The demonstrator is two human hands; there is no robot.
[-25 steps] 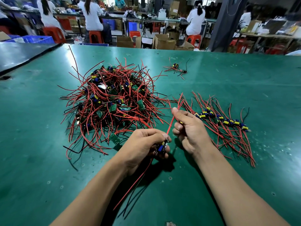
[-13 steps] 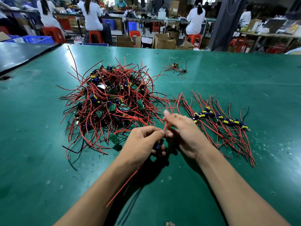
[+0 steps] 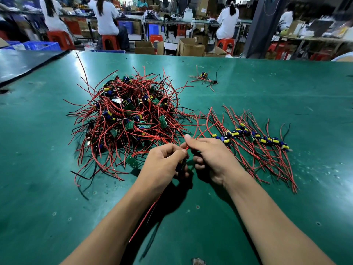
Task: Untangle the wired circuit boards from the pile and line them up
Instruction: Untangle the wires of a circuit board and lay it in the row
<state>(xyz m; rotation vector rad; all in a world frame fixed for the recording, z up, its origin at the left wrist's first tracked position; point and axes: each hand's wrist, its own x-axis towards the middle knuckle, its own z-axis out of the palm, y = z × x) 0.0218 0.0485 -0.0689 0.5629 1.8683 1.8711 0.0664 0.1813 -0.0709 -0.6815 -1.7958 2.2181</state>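
Head view. Grips board (image 3: pixel 180 166) in left hand (image 3: pixel 162 163), pinches red wire (image 3: pixel 202 133) in right hand (image 3: pixel 212 157) (both hands curled), above bench (image 3: pixel 267 92) between pile (image 3: pixel 129 119) and row (image 3: pixel 254 136).

Bright light falls from above. The shiny green bench (image 3: pixel 267 111) has a white glare patch at 11 o'clock and a softer shine at 1 o'clock. Dark shadows pool at 6 o'clock under both arms (image 3: pixel 118 217). The thin red wire (image 3: pixel 202 132) pinched by the right hand (image 3: pixel 212 155) looks sharp, but the small dark-blue part (image 3: pixel 180 166) gripped in the left hand (image 3: pixel 162 163) sits in shade. The workroom (image 3: pixel 172 25) at 12 o'clock is blurry. Near the edges things bend: the tall dark grey pillar (image 3: pixel 263 25) at 1 o'clock leans.
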